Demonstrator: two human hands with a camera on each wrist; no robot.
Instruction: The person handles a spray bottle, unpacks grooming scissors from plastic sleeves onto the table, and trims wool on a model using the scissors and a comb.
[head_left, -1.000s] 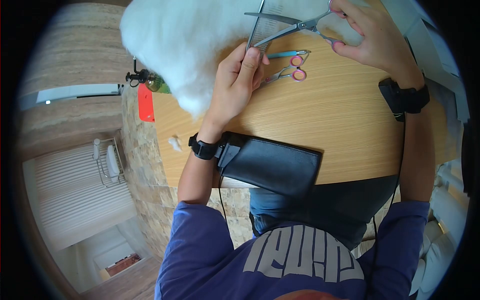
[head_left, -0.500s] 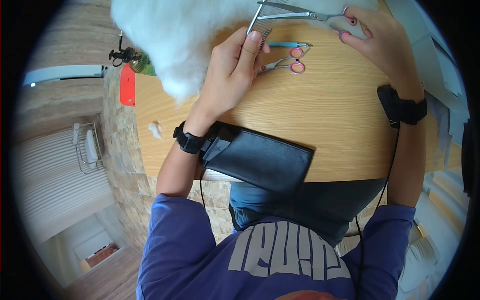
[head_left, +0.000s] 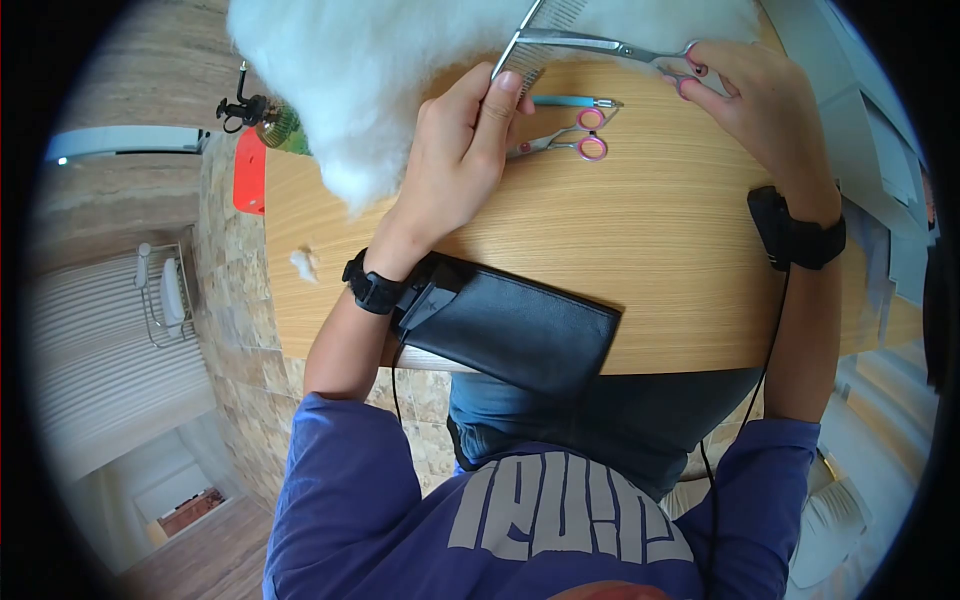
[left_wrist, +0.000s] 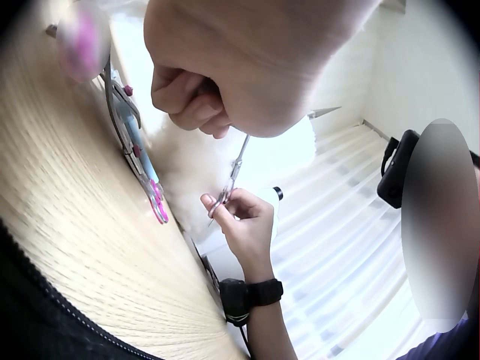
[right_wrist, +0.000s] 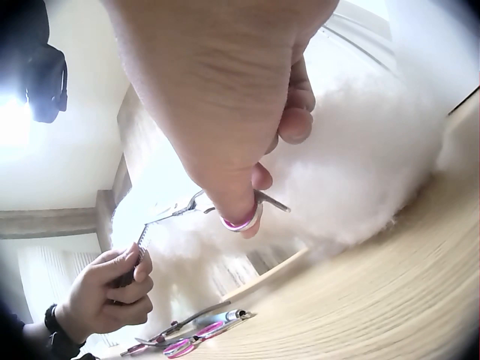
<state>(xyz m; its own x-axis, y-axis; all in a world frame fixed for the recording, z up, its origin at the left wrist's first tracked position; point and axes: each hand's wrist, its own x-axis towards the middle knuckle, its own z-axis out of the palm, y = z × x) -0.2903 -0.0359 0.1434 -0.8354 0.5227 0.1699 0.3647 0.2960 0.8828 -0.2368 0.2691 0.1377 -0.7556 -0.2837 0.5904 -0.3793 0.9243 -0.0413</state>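
A fluffy mass of white fur (head_left: 370,75) covers the far side of the table. My left hand (head_left: 460,165) grips a metal comb (head_left: 517,38), thumb pressed along its lower end, with its teeth toward the fur. To the right, my right hand (head_left: 765,105) holds scissors (head_left: 625,50) by their pink-lined rings; the right wrist view shows one ring (right_wrist: 240,223) round a finger or thumb. The scissor blades are together and their tips reach the comb. Below them on the table lie a second pair of pink-ringed scissors (head_left: 548,142) and a light-blue-handled tool (head_left: 570,101).
A black flat case (head_left: 520,320) lies at the near edge of the wooden table (head_left: 690,270), beside the left wrist. At left are a small white tuft (head_left: 302,264), a red object (head_left: 250,172) and a greenish bottle with a black spray top (head_left: 280,128).
The scissor blades, spread wide a second ago, have closed beside the comb. The left hand keeps its grip on the comb, and the head view has shifted slightly.
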